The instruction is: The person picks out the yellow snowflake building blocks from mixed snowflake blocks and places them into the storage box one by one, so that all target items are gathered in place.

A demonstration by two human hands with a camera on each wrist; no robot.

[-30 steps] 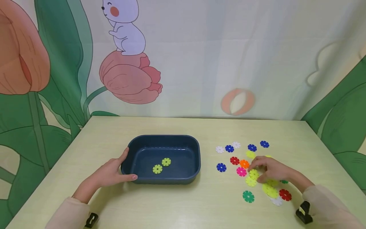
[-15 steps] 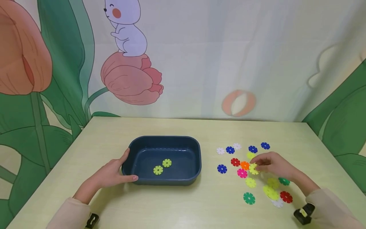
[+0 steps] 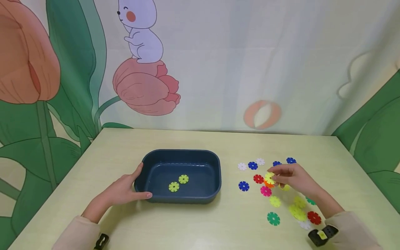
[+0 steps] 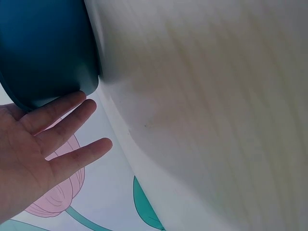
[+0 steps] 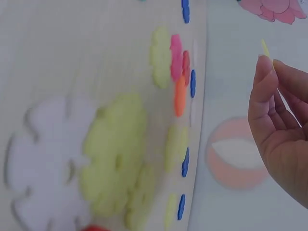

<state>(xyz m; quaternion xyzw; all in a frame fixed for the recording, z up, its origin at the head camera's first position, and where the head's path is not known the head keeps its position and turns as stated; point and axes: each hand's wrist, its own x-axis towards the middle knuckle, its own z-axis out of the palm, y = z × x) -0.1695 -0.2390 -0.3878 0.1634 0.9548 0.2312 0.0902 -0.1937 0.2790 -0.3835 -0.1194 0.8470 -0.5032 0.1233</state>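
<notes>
My right hand (image 3: 290,177) pinches a yellow notched snowflake disc (image 3: 269,178) between thumb and fingertips, above an orange disc (image 3: 268,184). In the right wrist view, that pinched disc (image 5: 265,48) shows edge-on at the fingertips. My left hand (image 3: 122,189) rests against the left end of a dark blue tray (image 3: 178,200), its thumb along the front corner and index finger at the far side. Straight, spread fingers (image 4: 67,127) touch the tray's outer wall in the left wrist view. Inside the tray lie two yellow discs, one (image 3: 174,186) slightly nearer than the other (image 3: 183,179).
Loose discs lie scattered right of the tray: blue (image 3: 243,186), red (image 3: 258,179), pink (image 3: 266,191), green (image 3: 273,218) and white (image 3: 242,166). Several yellow discs (image 3: 297,211) overlap near a red one (image 3: 314,218). A printed curtain (image 3: 212,69) hangs behind the table (image 3: 187,229).
My right hand has picked a yellow disc from the pile and moved it up and a little left, over the orange disc. The left hand stays at the tray.
</notes>
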